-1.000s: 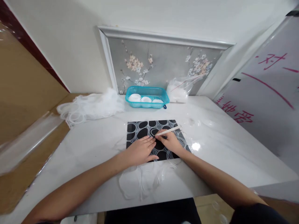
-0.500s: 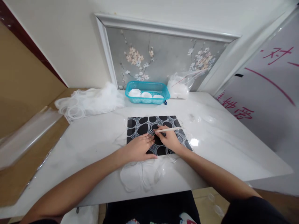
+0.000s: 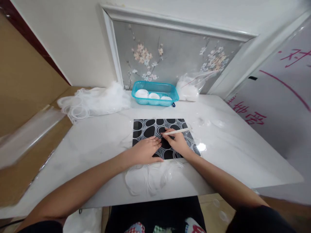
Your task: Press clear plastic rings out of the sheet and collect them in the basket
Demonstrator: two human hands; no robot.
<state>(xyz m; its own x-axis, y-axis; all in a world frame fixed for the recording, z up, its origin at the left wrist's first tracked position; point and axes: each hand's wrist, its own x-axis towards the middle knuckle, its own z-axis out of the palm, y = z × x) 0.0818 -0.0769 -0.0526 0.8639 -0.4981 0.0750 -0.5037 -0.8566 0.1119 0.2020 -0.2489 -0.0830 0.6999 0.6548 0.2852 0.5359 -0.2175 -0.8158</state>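
A black sheet (image 3: 149,132) with white and grey ring patterns lies on the white marbled table. My left hand (image 3: 146,150) rests flat on its lower left part, fingers stretched toward the middle. My right hand (image 3: 178,142) pinches a slim white pen-like stick (image 3: 180,131) over the sheet, its back end pointing right. The stick's tip is close to my left fingertips; whether it touches the sheet I cannot tell. Below the sheet, at the table's near side, lie thin white rounded pieces and loose loops (image 3: 148,179).
A blue plastic basket (image 3: 155,84) with white round pieces stands at the back. Right of it sits a clear bag of white material (image 3: 189,89). A heap of white translucent rings (image 3: 94,102) lies at the back left, beside brown cardboard (image 3: 36,168). The wall rises behind.
The view has shifted slightly. In my right hand the white stick's back end now tilts up a little more. My left hand stays on the sheet.
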